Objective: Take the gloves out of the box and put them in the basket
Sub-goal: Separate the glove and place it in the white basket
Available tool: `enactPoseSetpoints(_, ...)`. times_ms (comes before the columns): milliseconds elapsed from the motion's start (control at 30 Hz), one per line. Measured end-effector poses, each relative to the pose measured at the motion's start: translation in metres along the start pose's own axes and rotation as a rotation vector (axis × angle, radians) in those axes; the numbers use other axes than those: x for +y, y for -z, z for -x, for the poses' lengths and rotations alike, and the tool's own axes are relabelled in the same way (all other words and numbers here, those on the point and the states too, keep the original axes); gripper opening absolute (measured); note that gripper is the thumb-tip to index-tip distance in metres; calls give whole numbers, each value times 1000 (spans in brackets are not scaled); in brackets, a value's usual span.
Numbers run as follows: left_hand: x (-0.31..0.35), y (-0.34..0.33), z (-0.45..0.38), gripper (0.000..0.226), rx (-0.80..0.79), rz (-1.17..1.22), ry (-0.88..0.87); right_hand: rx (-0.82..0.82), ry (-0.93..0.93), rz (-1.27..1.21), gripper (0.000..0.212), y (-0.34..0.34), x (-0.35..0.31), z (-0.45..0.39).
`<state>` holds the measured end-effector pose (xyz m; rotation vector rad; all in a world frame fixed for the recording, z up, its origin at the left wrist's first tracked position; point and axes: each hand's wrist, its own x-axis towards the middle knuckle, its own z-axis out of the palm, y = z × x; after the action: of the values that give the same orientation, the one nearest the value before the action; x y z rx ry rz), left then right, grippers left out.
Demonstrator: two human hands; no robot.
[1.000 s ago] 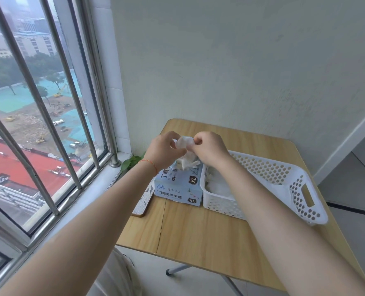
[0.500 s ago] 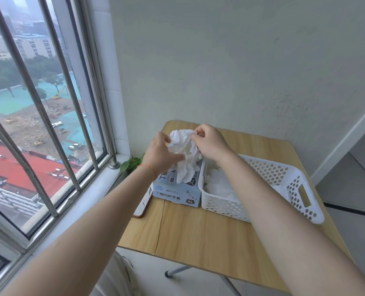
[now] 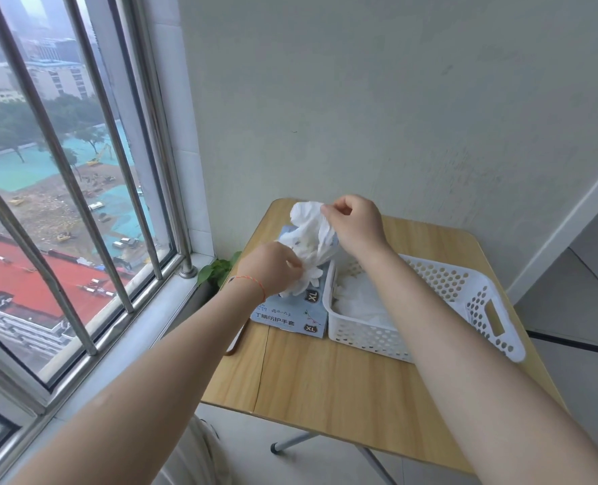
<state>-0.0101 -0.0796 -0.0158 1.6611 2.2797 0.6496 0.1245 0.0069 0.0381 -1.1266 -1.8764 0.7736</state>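
A crumpled white glove [image 3: 311,236] hangs stretched above the blue box [image 3: 292,311], its top edge pinched by the right hand [image 3: 355,224] and its lower part pinched by the left hand [image 3: 271,269]. Just right of the box, the white perforated basket [image 3: 465,292] on the wooden table [image 3: 343,390] holds more white gloves [image 3: 360,299].

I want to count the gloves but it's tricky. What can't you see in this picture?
- How many gloves are in the white bunch: it is crumpled, and the right hand and left hand cover parts of it.
- The opening of the glove box: hidden behind the left hand and the bunch.
- The gloves in the basket: the right forearm covers part, and the white pile blurs together.
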Motion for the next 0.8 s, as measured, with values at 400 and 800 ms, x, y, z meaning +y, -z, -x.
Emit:
enactPoseSetpoints(400, 18, 29, -6, 28, 277, 370, -146, -188, -19, -87, 12, 5, -7, 2)
enactPoseSetpoints(800, 6, 32, -1, 19, 28, 877, 204, -315, -19, 187, 29, 0, 16, 7)
